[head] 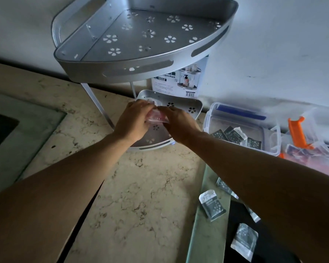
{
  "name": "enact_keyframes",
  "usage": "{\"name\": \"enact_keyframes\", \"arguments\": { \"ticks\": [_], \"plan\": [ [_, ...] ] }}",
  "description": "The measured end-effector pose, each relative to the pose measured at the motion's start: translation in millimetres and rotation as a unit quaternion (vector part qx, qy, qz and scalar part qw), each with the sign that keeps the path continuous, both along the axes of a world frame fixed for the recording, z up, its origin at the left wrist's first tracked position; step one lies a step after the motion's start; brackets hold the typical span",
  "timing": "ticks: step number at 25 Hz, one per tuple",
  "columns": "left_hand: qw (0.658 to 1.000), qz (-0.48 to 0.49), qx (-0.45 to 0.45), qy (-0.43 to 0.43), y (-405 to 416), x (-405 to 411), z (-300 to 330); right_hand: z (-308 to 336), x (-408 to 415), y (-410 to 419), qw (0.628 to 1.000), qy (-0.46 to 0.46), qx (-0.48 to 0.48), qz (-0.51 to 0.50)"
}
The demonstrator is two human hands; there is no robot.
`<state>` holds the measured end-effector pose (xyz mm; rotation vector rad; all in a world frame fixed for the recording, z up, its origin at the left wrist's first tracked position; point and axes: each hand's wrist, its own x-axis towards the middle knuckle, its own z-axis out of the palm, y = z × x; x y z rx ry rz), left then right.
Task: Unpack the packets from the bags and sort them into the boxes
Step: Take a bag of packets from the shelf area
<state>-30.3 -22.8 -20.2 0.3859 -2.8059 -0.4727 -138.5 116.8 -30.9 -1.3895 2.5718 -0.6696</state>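
Clear bag [157,116] with pinkish contents, gripped over the lower shelf; dark grey packets [234,136] inside clear box [270,143]; others [212,206] loose nearby.

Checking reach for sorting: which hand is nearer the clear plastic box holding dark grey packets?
Right. The right hand is beside the clear plastic box; the left hand lies farther left. Both hold a pink packet.

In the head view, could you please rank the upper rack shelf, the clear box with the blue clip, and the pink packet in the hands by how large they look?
1. Upper rack shelf: largest, though nearest the camera.
2. Clear box with the blue clip.
3. Pink packet, held by the left hand and right hand, partly hidden.
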Motion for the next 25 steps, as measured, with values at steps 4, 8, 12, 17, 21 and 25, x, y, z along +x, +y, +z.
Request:
{"name": "enact_keyframes", "arguments": {
  "ticks": [4,8,12,17,21,25],
  "plan": [
    [1.000,0.007,0.024,-0.012,6,15,25,30,14,11,1.000,-0.002,-0.011,0.008],
    [0.999,0.020,0.046,-0.019,30,39,57,70,38,38,1.000,-0.013,-0.014,0.003],
    [0.995,0.006,0.090,-0.031,70,74,88,106,74,87,1.000,-0.021,-0.012,-0.013],
    [0.992,-0.038,0.104,-0.054,145,128,112,124,140,181,0.996,-0.071,-0.020,-0.045],
    [0.982,-0.087,0.139,-0.092,217,170,110,123,200,266,0.988,-0.120,-0.016,-0.091],
    [0.961,-0.130,0.203,-0.135,287,202,107,114,255,342,0.975,-0.164,-0.006,-0.150]
  ]
}}
